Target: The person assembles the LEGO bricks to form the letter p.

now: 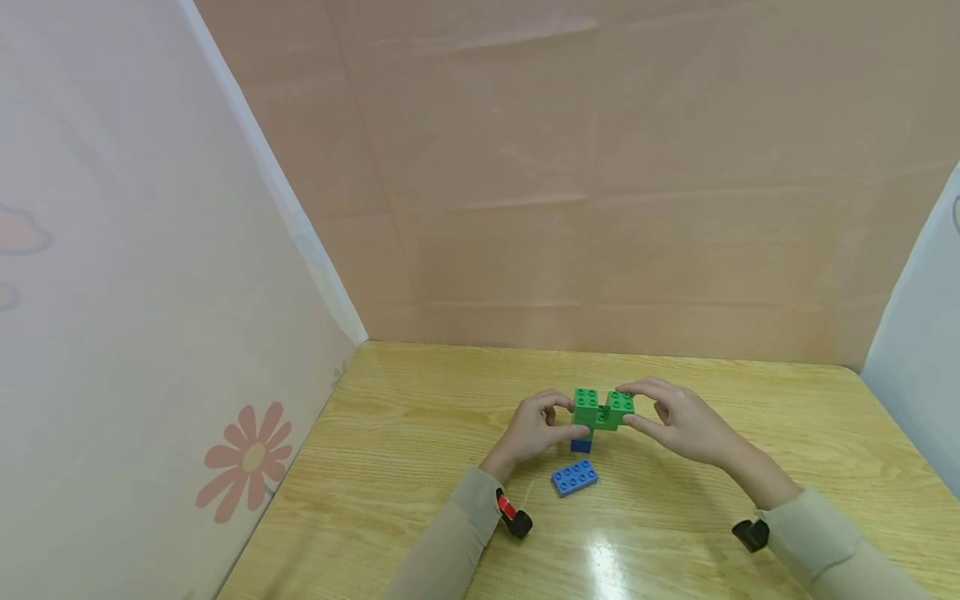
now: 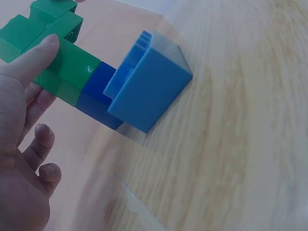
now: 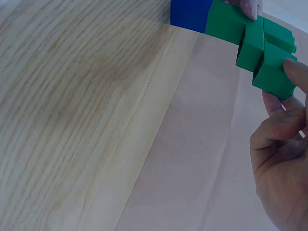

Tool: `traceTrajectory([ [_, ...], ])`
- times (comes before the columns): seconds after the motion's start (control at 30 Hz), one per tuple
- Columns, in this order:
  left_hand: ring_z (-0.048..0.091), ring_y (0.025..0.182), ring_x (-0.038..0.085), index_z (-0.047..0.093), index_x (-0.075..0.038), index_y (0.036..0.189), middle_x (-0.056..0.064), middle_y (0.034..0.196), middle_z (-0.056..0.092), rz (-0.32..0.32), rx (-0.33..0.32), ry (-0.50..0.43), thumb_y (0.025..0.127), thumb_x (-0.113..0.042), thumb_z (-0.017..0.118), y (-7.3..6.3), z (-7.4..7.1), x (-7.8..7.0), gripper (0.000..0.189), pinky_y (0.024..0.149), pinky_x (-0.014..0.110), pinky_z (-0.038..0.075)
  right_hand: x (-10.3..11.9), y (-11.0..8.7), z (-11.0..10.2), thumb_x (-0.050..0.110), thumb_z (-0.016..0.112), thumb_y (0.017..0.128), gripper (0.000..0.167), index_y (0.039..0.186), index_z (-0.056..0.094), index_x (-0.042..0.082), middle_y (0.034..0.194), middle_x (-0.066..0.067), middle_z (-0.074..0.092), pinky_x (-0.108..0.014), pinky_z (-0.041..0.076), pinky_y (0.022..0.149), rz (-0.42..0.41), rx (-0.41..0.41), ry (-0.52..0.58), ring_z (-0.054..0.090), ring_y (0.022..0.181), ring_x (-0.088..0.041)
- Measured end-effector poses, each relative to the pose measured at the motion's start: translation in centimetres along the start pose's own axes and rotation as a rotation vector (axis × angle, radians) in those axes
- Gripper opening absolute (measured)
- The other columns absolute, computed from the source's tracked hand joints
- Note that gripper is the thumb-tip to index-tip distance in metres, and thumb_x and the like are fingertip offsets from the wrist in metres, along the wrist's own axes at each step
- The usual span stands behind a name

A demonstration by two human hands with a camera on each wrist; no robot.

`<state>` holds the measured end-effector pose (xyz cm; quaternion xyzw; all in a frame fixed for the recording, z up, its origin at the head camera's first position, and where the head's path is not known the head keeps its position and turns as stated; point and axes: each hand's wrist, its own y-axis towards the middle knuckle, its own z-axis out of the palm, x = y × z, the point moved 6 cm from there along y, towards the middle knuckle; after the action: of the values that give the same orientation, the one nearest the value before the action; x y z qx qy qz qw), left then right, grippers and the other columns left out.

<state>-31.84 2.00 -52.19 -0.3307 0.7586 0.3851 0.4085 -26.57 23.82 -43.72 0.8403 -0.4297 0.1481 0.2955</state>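
Note:
A small tower of toy building bricks stands on the table, with a dark blue brick [image 1: 581, 446] at its foot and green bricks above. My left hand [image 1: 534, 427] grips the tower's left green brick [image 1: 586, 412] between thumb and fingers. On the other side, my right hand [image 1: 688, 423] pinches the right-hand green brick [image 1: 622, 407], which sits on a green brick [image 3: 249, 48] jutting out sideways. Whether its studs are fully pressed in, I cannot tell. A lighter blue brick [image 1: 574, 478] lies studs up in front of the tower, touched by neither hand.
The wooden table [image 1: 420, 417] meets a tan cloth backdrop [image 1: 480, 250] behind the tower. A pale sheet with a printed flower [image 1: 252, 458] walls off the left, and another pale sheet [image 1: 918, 333] hangs on the right. Both wrists carry small black cameras.

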Motion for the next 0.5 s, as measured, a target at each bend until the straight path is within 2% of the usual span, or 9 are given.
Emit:
traceTrajectory([
  [0.3,0.044,0.072,0.006,0.074,-0.021,0.111,-0.015,0.105,0.066,-0.013,0.006,0.001,0.088,-0.030,0.087,-0.04,0.01,0.04,0.027,0.065,0.022,0.039,-0.19,-0.27,-0.04,0.020,0.079,0.095,0.044,0.136,0.066,0.010,0.118,0.003,0.067,-0.023,0.035,0.049,0.007,-0.013,0.030,0.034,0.053,-0.001],
  [0.5,0.044,0.071,0.006,0.075,-0.021,0.110,-0.014,0.105,0.067,-0.007,0.001,-0.002,0.088,-0.028,0.087,-0.04,0.06,0.06,0.027,0.064,0.022,0.039,-0.34,-0.63,-0.13,0.020,0.078,0.096,0.047,0.139,0.063,0.010,0.124,-0.003,0.068,-0.022,0.034,0.047,0.020,-0.012,0.056,0.031,0.050,0.001],
])
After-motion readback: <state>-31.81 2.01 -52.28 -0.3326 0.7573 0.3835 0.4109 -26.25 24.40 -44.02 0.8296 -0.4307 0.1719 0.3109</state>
